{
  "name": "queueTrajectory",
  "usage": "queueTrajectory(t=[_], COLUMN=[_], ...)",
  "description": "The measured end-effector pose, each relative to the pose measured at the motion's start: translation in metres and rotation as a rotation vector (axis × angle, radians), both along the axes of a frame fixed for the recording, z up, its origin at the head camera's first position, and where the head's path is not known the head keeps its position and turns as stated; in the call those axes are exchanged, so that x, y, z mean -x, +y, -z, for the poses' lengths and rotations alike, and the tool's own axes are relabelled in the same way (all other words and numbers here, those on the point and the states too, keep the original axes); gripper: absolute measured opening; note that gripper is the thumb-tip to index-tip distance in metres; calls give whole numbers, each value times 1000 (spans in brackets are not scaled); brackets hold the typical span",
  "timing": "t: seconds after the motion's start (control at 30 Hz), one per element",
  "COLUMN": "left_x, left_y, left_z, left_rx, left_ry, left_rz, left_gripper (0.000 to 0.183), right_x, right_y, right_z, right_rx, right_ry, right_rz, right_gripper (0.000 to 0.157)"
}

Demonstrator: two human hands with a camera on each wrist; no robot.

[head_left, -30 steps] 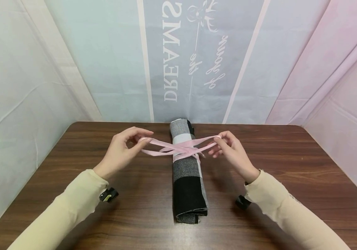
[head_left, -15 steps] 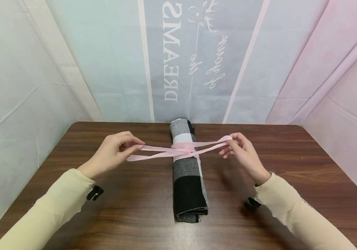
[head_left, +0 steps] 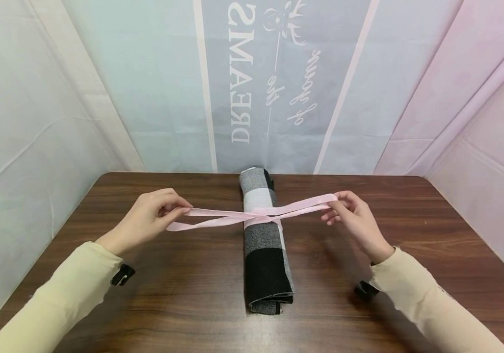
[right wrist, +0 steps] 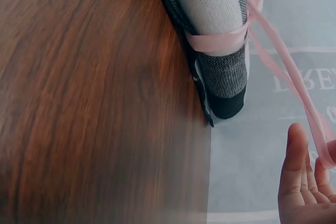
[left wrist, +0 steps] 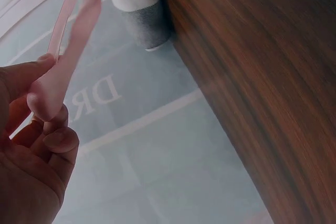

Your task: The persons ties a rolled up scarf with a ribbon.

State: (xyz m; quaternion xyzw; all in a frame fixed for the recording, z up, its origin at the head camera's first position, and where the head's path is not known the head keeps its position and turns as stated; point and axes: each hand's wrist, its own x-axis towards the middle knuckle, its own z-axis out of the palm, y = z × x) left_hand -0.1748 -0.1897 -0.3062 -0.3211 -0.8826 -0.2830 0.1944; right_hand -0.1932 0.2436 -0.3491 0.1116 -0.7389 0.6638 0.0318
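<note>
A rolled cloth (head_left: 265, 264) in black, grey and white blocks lies lengthwise in the middle of the table. Round its middle runs a pink ribbon (right wrist: 215, 42), crossed on top at a knot with a loop drawn out to each side. My left hand (head_left: 150, 213) pinches the left loop between thumb and fingers, out to the left of the roll. On the other side my right hand (head_left: 355, 215) pinches the end of the right loop. In the left wrist view the ribbon's bend (left wrist: 50, 95) lies between thumb and fingertips. Both loops are stretched out above the table.
The dark wooden table (head_left: 411, 235) extends on both sides of the roll. A printed cloth backdrop (head_left: 168, 98) hangs behind its far edge, with pale fabric walls left and right. A black wrist camera (head_left: 122, 274) sits under the left sleeve.
Both hands have moved apart, left hand to the left and right hand to the right. The loops have lengthened, and the crossing on the roll has drawn in tighter.
</note>
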Motion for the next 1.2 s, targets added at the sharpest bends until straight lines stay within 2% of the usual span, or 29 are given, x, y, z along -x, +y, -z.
queueTrajectory(t=[0.2, 0.43, 0.7, 0.8, 1.0, 1.2], left_x=[-3, -8, -12, -12, -12, -12], left_y=[-9, -15, -18, -18, -19, -21], left_z=[3, 2, 4, 4, 6, 9], left_rx=[52, 45, 37, 42, 54, 59], left_ry=[-18, -14, -7, -2, -1, 2], left_rz=[-20, -19, -14, -14, -27, -40], left_gripper=[11, 14, 16, 16, 17, 17], right_x=[-13, -16, -20, -21, -22, -23], right_y=[1, 19, 36, 39, 45, 49], right_z=[-17, -17, -20, -21, -27, -32], right_rx=[-70, -183, -262, -324, -530, -621], right_ry=[-37, -36, -92, -83, -68, -34], right_rz=[46, 67, 65, 67, 96, 62], right_gripper=[15, 21, 27, 29, 32, 28])
